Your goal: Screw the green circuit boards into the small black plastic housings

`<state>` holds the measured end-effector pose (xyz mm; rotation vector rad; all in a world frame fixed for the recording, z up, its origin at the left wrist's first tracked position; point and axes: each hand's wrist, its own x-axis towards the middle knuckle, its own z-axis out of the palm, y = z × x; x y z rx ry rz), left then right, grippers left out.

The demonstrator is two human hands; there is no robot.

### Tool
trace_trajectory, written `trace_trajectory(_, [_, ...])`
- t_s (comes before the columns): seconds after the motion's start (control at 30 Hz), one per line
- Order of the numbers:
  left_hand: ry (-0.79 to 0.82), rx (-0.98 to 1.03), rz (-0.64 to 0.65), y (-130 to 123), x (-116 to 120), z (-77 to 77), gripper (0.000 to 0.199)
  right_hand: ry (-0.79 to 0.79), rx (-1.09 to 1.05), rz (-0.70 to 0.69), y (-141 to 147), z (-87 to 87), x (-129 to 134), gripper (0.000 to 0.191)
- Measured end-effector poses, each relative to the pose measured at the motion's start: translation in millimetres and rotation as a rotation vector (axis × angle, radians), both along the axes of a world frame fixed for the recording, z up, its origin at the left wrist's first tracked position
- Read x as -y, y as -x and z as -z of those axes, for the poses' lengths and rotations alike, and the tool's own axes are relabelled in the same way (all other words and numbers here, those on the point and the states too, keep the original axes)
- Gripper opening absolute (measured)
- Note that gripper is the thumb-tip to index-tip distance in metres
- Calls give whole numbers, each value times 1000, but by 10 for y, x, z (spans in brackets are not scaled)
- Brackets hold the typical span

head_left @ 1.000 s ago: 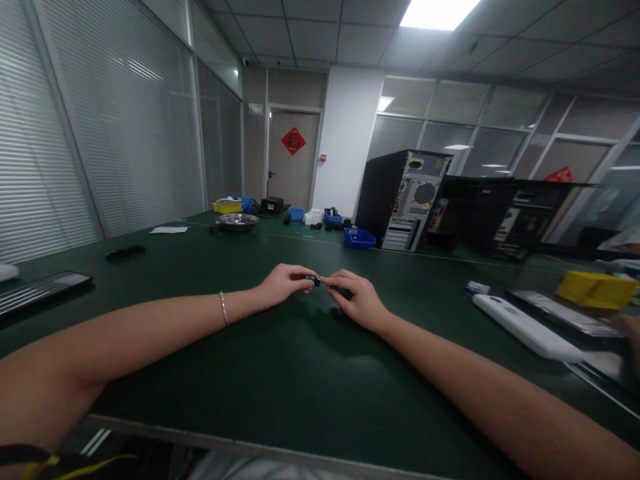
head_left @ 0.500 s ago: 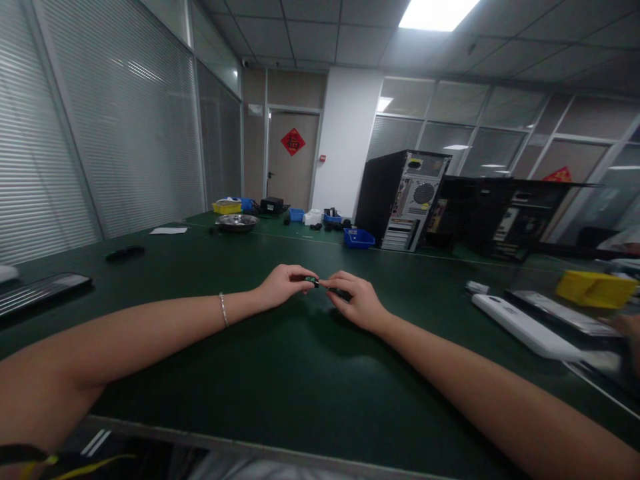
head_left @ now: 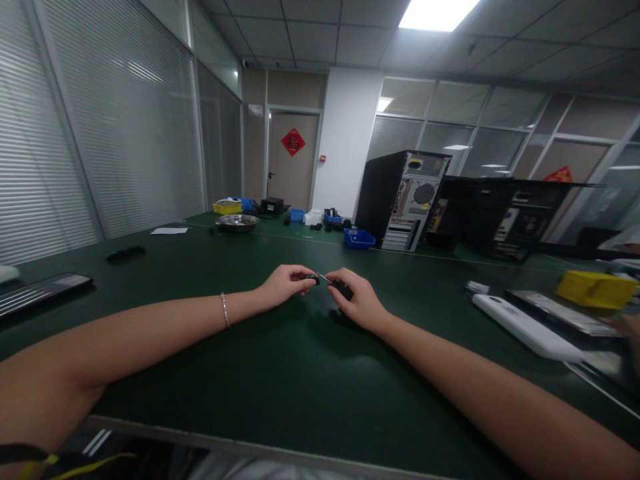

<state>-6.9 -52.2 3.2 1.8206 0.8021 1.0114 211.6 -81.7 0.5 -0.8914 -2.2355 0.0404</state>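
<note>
Over the middle of the green table (head_left: pixel 280 380), my left hand (head_left: pixel 283 285) pinches a small dark part (head_left: pixel 313 279) with some green on it. My right hand (head_left: pixel 357 300) is closed round the black handle of a small tool (head_left: pixel 343 289). The tool's thin metal shaft points left and its tip is at or very near the small part; contact cannot be made out. Both hands are a little above the table surface.
A blue bin (head_left: pixel 359 239) and a computer tower (head_left: pixel 405 200) stand behind. At right lie a white device (head_left: pixel 525 327), a flat metal-topped unit (head_left: pixel 565 312) and a yellow bin (head_left: pixel 596 289); another person's hand (head_left: pixel 629 328) shows there. A metal bowl (head_left: pixel 237 223) sits back left.
The fingers of my right hand have shifted back from the small part, so the tool's shaft and handle show more. My left hand has barely moved.
</note>
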Motion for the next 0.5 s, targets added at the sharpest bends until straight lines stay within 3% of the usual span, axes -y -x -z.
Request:
trace_trajectory(0.2, [26,45,11,-3,13,-5,33,40,4,-46,48,-22,74,21])
trace_trajectory(0.5, [126,160,133,-24,-30,57,34,75,-29,-74,44,14,47,24])
